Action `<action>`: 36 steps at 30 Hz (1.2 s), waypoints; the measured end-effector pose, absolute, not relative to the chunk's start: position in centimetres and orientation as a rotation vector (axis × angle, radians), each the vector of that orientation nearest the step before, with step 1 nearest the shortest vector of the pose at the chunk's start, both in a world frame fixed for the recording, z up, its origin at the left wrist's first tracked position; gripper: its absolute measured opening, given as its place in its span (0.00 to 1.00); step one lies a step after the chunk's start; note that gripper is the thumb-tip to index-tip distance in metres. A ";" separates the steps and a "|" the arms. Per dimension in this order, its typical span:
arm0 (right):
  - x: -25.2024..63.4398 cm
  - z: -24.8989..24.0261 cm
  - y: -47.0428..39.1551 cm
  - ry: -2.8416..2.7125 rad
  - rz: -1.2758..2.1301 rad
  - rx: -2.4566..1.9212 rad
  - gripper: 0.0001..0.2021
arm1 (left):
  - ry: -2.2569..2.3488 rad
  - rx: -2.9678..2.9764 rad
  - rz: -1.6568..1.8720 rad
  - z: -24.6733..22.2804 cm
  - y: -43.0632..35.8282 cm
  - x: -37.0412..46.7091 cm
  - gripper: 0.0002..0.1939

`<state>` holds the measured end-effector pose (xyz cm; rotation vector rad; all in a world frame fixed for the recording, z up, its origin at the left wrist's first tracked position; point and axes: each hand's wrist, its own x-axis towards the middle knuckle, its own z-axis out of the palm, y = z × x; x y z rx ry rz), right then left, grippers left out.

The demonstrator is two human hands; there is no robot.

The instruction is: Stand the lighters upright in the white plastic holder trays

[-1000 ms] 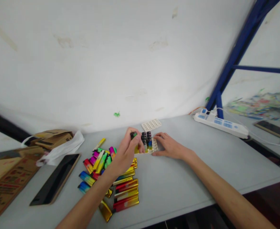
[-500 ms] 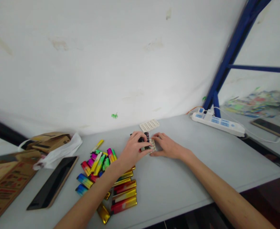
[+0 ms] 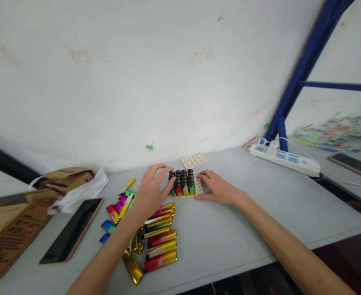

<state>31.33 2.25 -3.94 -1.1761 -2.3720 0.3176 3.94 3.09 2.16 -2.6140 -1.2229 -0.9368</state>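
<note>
Upright lighters (image 3: 185, 184) with black tops stand in rows in a white holed tray (image 3: 198, 186), whose right end has bare holes. My left hand (image 3: 152, 186) is at the left side of these rows, thumb and fingers apart, with no lighter visible in its grasp. At the tray's right end, my right hand (image 3: 215, 188) grips the edge between its fingers and thumb. Loose lighters (image 3: 162, 248) with gold and red bodies lie side by side below the tray. More colourful lighters (image 3: 114, 213) are heaped to the left, partly hidden by my left forearm.
A second white holed tray (image 3: 194, 160) lies behind, close to the wall. On the left are a dark phone-like slab (image 3: 72, 229), a white bag (image 3: 88, 190) and a cardboard box (image 3: 17, 233). A power strip (image 3: 285, 157) sits at the right by a blue frame (image 3: 291, 86).
My left hand has moved left off the rows, uncovering the standing lighters. My right hand stays at the tray's end. The view has shifted slightly.
</note>
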 end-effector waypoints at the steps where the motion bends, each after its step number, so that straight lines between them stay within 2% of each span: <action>1: 31.3 -4.0 2.3 -2.374 0.319 -1.183 0.34 | -1.331 -2.526 -0.897 2.2 3.4 2.7 0.12; 3: 31.4 -4.1 2.3 -2.373 0.326 -1.188 0.34 | -1.563 -2.374 -0.676 2.1 4.1 0.1 0.11; 7: 31.4 -4.2 2.3 -2.359 0.345 -1.183 0.34 | -1.813 -2.189 -0.163 1.4 4.0 -2.9 0.18; 10: 31.4 -4.2 2.2 -2.345 0.362 -1.185 0.33 | -1.878 -2.194 0.013 0.8 3.2 -2.8 0.21; 14: 31.4 -4.0 2.2 -2.346 0.379 -1.192 0.33 | -1.985 -2.258 0.061 0.4 3.2 -2.2 0.22; 20: 31.4 -4.1 2.2 -2.345 0.372 -1.179 0.33 | -2.083 -2.318 -0.094 0.8 3.8 -2.3 0.19; 29: 31.5 -4.3 2.3 -2.347 0.369 -1.178 0.33 | -1.924 -2.225 0.089 0.2 2.8 -1.3 0.25; 36: 31.5 -4.2 2.3 -2.340 0.371 -1.185 0.33 | -1.998 -2.332 0.028 -0.5 4.6 -1.2 0.19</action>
